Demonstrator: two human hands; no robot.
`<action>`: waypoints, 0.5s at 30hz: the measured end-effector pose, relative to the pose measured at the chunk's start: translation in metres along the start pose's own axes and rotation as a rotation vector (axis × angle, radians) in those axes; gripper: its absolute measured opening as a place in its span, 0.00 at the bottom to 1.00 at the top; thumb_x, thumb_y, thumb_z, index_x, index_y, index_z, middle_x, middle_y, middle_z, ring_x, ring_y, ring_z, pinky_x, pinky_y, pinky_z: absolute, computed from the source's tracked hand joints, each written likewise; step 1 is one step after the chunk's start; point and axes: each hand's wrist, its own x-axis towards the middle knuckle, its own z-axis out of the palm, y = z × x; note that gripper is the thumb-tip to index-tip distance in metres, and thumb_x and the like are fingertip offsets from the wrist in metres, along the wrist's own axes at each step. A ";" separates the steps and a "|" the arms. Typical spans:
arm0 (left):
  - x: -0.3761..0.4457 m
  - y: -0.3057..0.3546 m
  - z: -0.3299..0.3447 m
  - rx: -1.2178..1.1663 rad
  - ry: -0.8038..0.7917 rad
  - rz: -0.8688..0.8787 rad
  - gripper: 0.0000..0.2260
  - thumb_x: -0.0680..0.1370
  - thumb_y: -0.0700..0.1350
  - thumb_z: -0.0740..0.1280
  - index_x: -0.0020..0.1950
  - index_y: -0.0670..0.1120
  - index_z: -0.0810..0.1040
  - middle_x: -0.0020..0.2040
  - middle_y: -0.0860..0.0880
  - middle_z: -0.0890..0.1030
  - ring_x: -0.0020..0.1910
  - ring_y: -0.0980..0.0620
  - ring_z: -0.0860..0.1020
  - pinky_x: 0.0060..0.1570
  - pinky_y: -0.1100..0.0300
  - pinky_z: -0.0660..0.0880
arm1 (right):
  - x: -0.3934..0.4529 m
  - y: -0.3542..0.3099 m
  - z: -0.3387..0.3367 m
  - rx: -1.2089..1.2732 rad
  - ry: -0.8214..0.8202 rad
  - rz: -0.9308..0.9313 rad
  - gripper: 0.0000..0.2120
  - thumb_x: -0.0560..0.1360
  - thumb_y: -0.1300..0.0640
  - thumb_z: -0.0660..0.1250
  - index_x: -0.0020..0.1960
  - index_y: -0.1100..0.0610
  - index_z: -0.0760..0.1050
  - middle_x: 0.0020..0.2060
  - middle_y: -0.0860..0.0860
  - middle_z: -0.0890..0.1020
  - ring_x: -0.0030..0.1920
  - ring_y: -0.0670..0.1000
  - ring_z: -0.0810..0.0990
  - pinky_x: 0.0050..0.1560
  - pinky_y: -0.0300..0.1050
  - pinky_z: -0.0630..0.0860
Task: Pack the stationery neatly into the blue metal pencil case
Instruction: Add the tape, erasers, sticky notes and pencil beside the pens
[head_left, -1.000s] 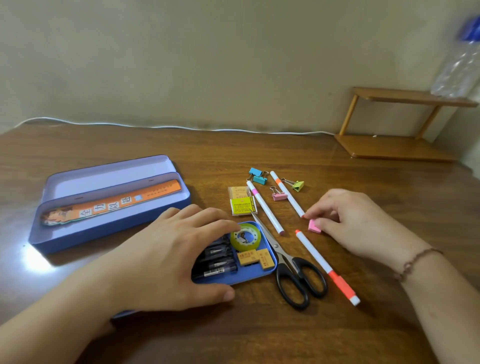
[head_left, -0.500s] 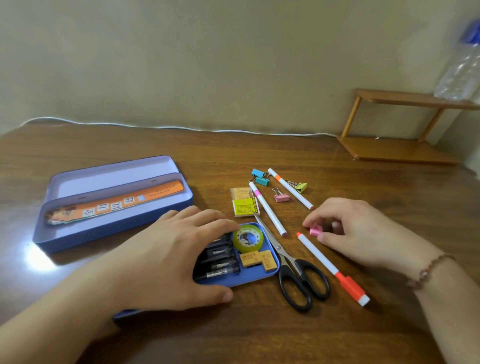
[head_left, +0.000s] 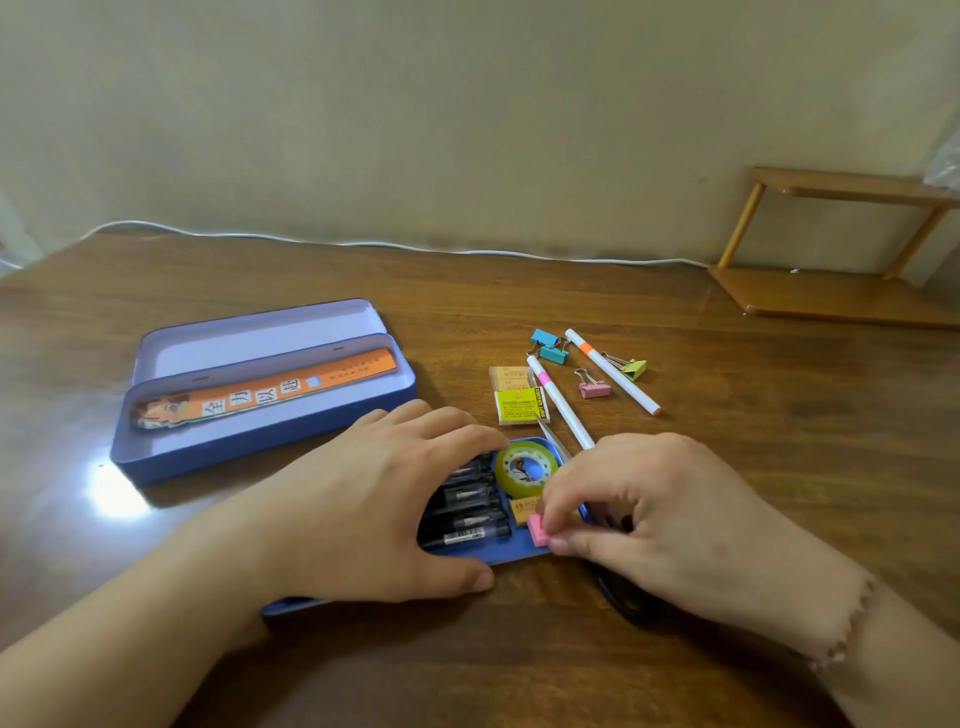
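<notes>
The blue metal pencil case (head_left: 260, 441) lies open at the left with an orange bookmark (head_left: 291, 389) inside. Its blue inner tray (head_left: 519, 555) sits in front of me and holds black pens (head_left: 467, 512), a yellow-green tape roll (head_left: 524, 467) and a small orange eraser (head_left: 521, 509). My left hand (head_left: 374, 499) rests flat over the pens, thumb along the tray's near edge. My right hand (head_left: 665, 514) pinches a small pink item (head_left: 537, 531) just above the tray's right end.
Beyond the tray lie a yellow eraser (head_left: 519, 405), two white pens (head_left: 558, 405), and blue (head_left: 550, 345), pink (head_left: 595, 388) and green (head_left: 635, 368) binder clips. Scissors (head_left: 553, 439) are mostly hidden under my right hand. A wooden shelf (head_left: 831, 291) stands at the back right.
My right hand lifted the small pink item off the table and carried it left to the tray's right end. My left hand stayed on the tray.
</notes>
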 end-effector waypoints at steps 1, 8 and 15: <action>0.000 0.000 0.000 0.001 0.005 0.001 0.39 0.66 0.77 0.60 0.73 0.64 0.58 0.66 0.65 0.68 0.62 0.62 0.68 0.62 0.56 0.71 | 0.000 0.000 0.001 -0.006 0.003 -0.002 0.06 0.70 0.46 0.73 0.46 0.43 0.82 0.45 0.35 0.83 0.50 0.38 0.79 0.50 0.45 0.77; 0.001 0.000 0.000 0.012 0.002 0.001 0.39 0.66 0.78 0.59 0.73 0.65 0.56 0.66 0.65 0.68 0.61 0.62 0.67 0.62 0.56 0.72 | -0.001 0.005 0.000 -0.075 -0.068 -0.038 0.08 0.72 0.42 0.69 0.49 0.40 0.81 0.51 0.33 0.75 0.55 0.39 0.71 0.51 0.46 0.75; -0.001 0.001 -0.001 0.007 0.010 -0.009 0.39 0.66 0.78 0.59 0.73 0.65 0.56 0.66 0.65 0.67 0.62 0.63 0.66 0.64 0.58 0.70 | -0.001 0.000 0.004 -0.132 -0.082 -0.088 0.15 0.72 0.35 0.61 0.54 0.39 0.78 0.52 0.34 0.69 0.57 0.38 0.66 0.51 0.42 0.73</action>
